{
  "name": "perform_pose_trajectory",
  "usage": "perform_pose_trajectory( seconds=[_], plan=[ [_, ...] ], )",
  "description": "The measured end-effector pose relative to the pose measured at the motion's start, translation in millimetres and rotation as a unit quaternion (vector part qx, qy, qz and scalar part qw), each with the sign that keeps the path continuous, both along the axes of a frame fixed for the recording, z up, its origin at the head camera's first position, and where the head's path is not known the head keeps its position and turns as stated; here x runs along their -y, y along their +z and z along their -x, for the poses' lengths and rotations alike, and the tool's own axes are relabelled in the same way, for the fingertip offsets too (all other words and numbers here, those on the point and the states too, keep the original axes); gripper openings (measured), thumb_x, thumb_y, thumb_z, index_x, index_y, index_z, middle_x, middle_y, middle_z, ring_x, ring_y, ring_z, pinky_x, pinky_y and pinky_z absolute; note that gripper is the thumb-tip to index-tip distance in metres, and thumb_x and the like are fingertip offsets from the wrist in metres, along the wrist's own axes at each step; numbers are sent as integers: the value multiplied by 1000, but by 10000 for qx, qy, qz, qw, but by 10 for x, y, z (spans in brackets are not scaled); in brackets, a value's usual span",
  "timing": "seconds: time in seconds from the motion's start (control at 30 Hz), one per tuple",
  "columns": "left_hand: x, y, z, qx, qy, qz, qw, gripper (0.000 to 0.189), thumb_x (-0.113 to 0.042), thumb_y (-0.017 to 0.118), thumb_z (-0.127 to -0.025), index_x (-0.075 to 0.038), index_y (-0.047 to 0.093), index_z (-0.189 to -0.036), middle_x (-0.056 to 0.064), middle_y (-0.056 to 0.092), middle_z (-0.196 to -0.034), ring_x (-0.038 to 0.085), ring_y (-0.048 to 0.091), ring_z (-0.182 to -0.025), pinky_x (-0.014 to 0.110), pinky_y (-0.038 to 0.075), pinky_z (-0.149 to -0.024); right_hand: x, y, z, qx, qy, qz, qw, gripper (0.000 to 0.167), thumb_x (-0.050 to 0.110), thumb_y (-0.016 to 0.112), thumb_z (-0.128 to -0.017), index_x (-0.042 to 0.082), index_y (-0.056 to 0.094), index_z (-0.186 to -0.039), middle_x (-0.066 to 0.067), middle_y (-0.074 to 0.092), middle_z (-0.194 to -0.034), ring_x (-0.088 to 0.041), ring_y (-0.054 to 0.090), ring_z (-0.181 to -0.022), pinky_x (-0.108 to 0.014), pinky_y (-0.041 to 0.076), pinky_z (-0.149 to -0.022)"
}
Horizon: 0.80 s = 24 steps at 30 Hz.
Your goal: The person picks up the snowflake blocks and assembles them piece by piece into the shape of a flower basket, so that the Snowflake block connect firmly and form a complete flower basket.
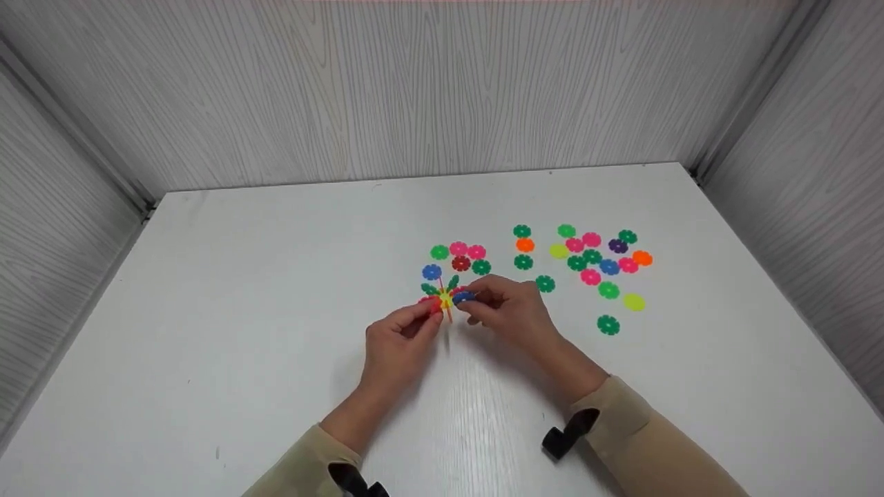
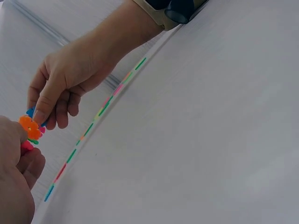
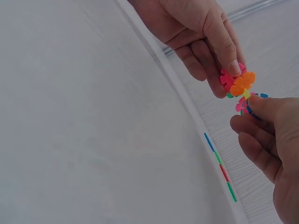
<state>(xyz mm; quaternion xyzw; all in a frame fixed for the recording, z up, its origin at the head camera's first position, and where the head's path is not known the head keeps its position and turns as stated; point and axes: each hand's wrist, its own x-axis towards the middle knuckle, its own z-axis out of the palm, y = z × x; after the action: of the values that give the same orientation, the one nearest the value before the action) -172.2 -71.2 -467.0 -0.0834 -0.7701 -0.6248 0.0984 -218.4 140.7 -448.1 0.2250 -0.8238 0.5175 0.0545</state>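
Note:
My left hand (image 1: 397, 348) grips a small built cluster of notched plastic discs (image 1: 445, 299) by a pink disc (image 3: 227, 81) at its left side. A yellow disc forms the cluster's middle, with orange, green and pink discs standing out around it. Between thumb and fingers, my right hand (image 1: 516, 312) pinches a blue disc (image 1: 463, 297) at the cluster's right side. An orange disc (image 2: 29, 127) of the cluster faces the left wrist view. Both hands are raised above the table, close together. Fingers partly hide the cluster and the blue disc.
Just beyond the hands lie loose flat discs, among them a dark red disc (image 1: 460, 263) and a blue one (image 1: 431, 272). Several more spread to the right, including a green disc (image 1: 608, 325) nearest the front. Pale panels (image 1: 414, 90) wall the white table (image 1: 207, 310) at back and sides.

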Motion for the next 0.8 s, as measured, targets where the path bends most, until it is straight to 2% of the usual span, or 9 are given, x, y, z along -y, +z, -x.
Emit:
perform_pose_trajectory(
  seconds=[0.17,0.23,0.33,0.43,0.5,0.6,0.7,0.8],
  plan=[
    [-7,6,-6,3,-154,-21,9999,32,-15,77,-99,-10,76,-131,4,76,-125,19,72,-118,27,57,-97,1,4,-2,105,-16,163,9998,19,19,85,-93,14,82,-111,2,81,-100,-13,78,-80,-30,64,-74],
    [-10,8,-7,22,-111,24,9999,31,-16,77,-99,-11,77,-130,2,77,-124,18,73,-116,26,57,-96,0,3,1,98,22,171,9998,18,19,84,-94,15,83,-111,2,81,-101,-14,78,-81,-30,64,-75],
    [-11,6,-6,-87,129,203,9997,28,-15,79,-98,-12,80,-126,-2,78,-118,15,74,-106,24,59,-91,3,-11,8,19,103,129,9999,19,15,82,-95,14,83,-113,2,81,-102,-13,78,-83,-29,63,-77],
    [-13,1,-5,-312,507,502,9970,24,-17,82,-96,-15,83,-119,-5,76,-108,13,69,-93,23,59,-82,10,-25,16,-128,180,82,9997,19,10,81,-95,13,83,-114,2,81,-102,-12,78,-83,-29,63,-77],
    [-13,-1,-7,-424,712,650,9944,22,-20,84,-94,-18,84,-116,-4,69,-107,13,63,-94,25,58,-79,12,-30,19,-163,232,112,9995,20,7,81,-94,12,83,-114,1,81,-101,-12,78,-83,-30,64,-78],
    [-16,-2,-7,-516,742,667,9937,20,-22,84,-94,-18,85,-113,2,61,-123,16,60,-112,31,59,-84,8,-37,21,-101,273,151,9995,20,8,80,-95,11,83,-115,2,81,-102,-12,78,-84,-30,64,-78],
    [-15,-2,4,-463,499,399,9969,18,-19,84,-94,-17,82,-112,5,57,-145,21,58,-131,35,60,-94,-5,-41,23,26,271,175,9995,20,12,81,-96,13,83,-115,3,81,-103,-12,78,-85,-30,64,-80],
    [-8,6,18,-341,201,23,9992,26,-13,83,-94,-12,70,-117,8,56,-153,23,64,-131,35,59,-97,-18,-48,29,162,235,198,9994,19,17,82,-96,15,84,-114,5,81,-102,-13,78,-85,-31,64,-80]
  ],
)
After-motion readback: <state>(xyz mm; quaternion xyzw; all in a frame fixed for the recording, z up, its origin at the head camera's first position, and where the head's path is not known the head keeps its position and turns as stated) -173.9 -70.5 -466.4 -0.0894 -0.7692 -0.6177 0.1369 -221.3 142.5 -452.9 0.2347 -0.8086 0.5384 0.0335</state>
